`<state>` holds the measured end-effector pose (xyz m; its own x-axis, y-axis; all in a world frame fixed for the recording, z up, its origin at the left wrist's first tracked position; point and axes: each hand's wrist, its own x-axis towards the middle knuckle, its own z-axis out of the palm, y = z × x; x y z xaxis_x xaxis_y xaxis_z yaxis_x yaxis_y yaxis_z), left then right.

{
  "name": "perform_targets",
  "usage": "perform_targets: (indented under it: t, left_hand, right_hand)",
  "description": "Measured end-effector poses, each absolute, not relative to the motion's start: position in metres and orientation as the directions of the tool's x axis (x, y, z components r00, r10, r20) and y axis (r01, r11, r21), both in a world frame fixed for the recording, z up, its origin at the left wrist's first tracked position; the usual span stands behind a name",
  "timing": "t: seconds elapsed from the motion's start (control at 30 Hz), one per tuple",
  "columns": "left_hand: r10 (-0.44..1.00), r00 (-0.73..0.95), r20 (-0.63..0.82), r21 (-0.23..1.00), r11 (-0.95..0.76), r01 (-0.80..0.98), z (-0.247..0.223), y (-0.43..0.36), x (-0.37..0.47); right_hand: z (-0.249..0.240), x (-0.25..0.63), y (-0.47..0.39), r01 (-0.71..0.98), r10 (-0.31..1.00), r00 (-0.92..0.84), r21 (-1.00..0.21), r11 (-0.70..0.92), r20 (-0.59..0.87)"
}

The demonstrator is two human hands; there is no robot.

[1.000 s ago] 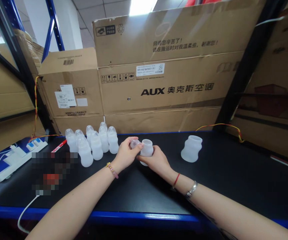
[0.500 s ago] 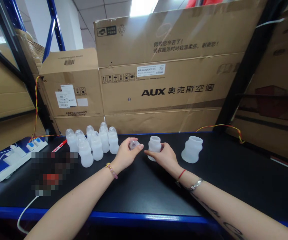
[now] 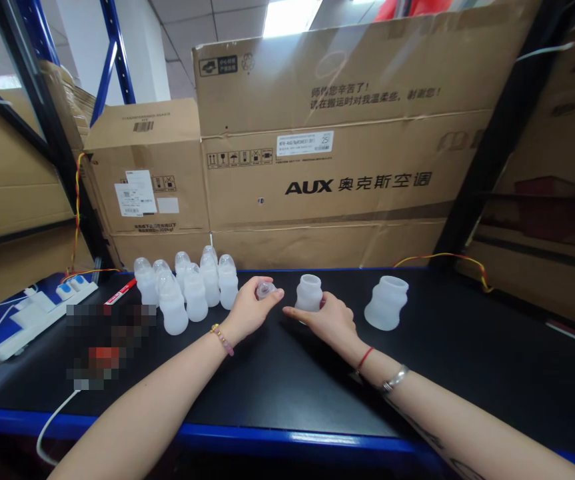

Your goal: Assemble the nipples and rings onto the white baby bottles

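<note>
Between the thumb and fingers of my left hand [image 3: 251,308] is a small clear bottle top [image 3: 266,289], partly covered by the fingers. My right hand [image 3: 328,321] is around a frosted, waisted baby bottle [image 3: 310,291] that stands upright with its mouth uncovered. The thumb stretches across the front of this bottle's lower part and hides it; the other fingers are behind its right side. Farther right stands a second frosted bottle [image 3: 387,303], also without a top. Left of my hands, several baby bottles [image 3: 172,307] with clear domed tops stand close together.
A red marker [image 3: 120,291], a white power strip [image 3: 42,320] and a blurred-out patch [image 3: 110,347] are on the left of the black tabletop [image 3: 267,393]. Large cardboard sheets [image 3: 357,227] stand along the back. A yellow-red wire [image 3: 447,256] runs behind at right.
My right thumb has slid slightly left and down across the front of the bottle. My left hand keeps the bottle top in nearly the same place. The whole view has shifted a little.
</note>
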<state>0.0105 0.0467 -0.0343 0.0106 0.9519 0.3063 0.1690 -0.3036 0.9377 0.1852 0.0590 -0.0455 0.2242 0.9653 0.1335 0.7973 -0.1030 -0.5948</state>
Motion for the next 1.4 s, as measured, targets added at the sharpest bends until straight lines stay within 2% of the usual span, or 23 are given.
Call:
perform_targets:
  t: [0.2,0.33,0.4,0.5,0.53,0.6,0.67,0.83,0.97,1.07,1.23,1.3,1.4]
  left_hand:
    - [0.969,-0.007,0.248,0.967,-0.248,0.058,-0.036,0.052,0.006]
    - [0.985,-0.012,0.175,0.984,-0.175,-0.021,-0.032,0.053,0.005]
    - [0.99,-0.008,0.141,0.989,-0.141,-0.05,-0.029,0.051,0.004]
    - [0.997,0.033,0.064,0.995,-0.061,-0.084,-0.025,0.048,0.004]
    - [0.998,0.059,0.037,0.996,-0.032,-0.087,-0.023,0.046,0.004]
    - [0.992,0.125,0.019,0.997,-0.01,-0.072,-0.02,0.041,0.004]
    - [0.977,0.202,0.068,0.997,-0.062,-0.036,-0.017,0.037,0.003]
    - [0.91,0.377,0.174,0.982,-0.191,0.006,-0.009,0.033,-0.005]
    - [0.934,0.326,0.149,0.989,-0.146,-0.035,-0.005,0.035,-0.012]
    - [0.951,0.283,0.122,0.992,-0.115,-0.043,-0.007,0.037,-0.014]
    - [0.959,0.262,0.109,0.993,-0.117,0.014,-0.013,0.035,-0.01]
    - [0.953,0.3,0.047,0.999,-0.044,-0.015,-0.009,0.033,-0.011]
    - [0.945,0.306,-0.12,0.991,0.134,-0.023,0.0,0.033,-0.018]
  right_hand:
    - [-0.051,0.188,0.052,0.686,0.891,0.406,-0.713,-0.148,0.206]
    - [-0.058,0.196,0.039,0.557,0.899,0.372,-0.83,-0.019,0.23]
    - [-0.061,0.199,0.026,0.545,0.886,0.344,-0.834,0.082,0.312]
    - [-0.065,0.197,0.003,0.554,0.892,0.296,-0.822,0.13,0.34]
    - [-0.066,0.194,-0.004,0.549,0.911,0.258,-0.825,0.136,0.322]
    - [-0.067,0.185,-0.012,0.555,0.969,0.151,-0.828,0.081,0.197]
    - [-0.064,0.173,-0.014,0.536,0.992,0.1,-0.844,0.008,0.073]
    - [-0.037,0.143,-0.006,0.26,0.991,-0.016,-0.957,-0.125,-0.134]
    - [-0.015,0.127,0.006,0.029,0.935,-0.035,-0.935,-0.352,-0.353]
    - [-0.008,0.12,0.017,-0.068,0.923,-0.03,-0.921,-0.384,-0.383]
    - [-0.013,0.117,0.026,-0.153,0.896,-0.178,-0.888,-0.434,-0.407]
    - [-0.019,0.118,0.03,-0.184,0.901,-0.207,-0.89,-0.418,-0.381]
    - [-0.028,0.119,0.037,-0.218,0.91,-0.251,-0.896,-0.387,-0.332]
